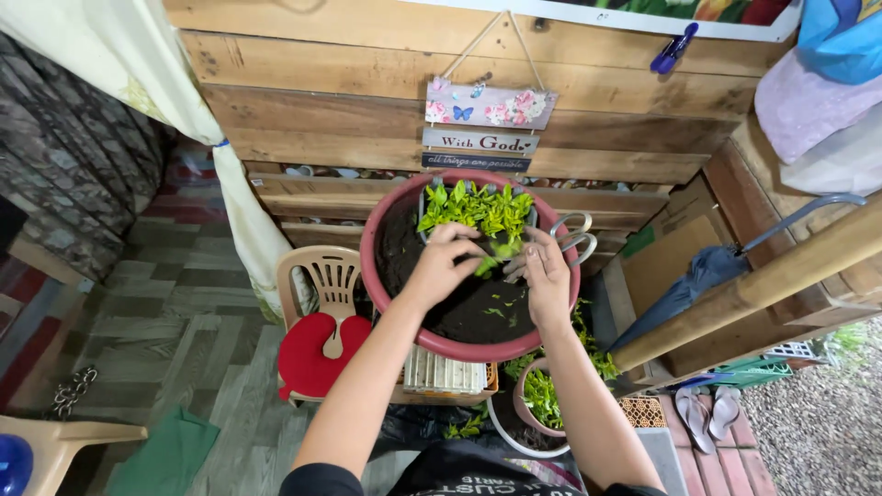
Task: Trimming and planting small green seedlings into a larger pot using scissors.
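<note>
Both hands over the red basin (386, 276) of dark soil: left hand (439, 262) and right hand (544, 273) pinching green seedlings (478, 209) at its far side — tug hard and stems may snap.

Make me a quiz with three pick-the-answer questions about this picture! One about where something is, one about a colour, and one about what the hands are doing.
1. Where is the tray of green seedlings?
A. On the floor
B. At the far side of the round basin, on the soil
C. On the plastic chair

2. What colour is the cushion on the plastic chair?
A. Red
B. Yellow
C. White

3. What are the left hand and right hand doing?
A. Both hang at the person's sides
B. Both reach into the basin at the seedlings
C. One holds the umbrella

Answers:
1. B, the tray sits inside the basin's far rim.
2. A, the seat pad is plainly red.
3. B, both hands' fingers meet at the plants above the dark soil.
</note>
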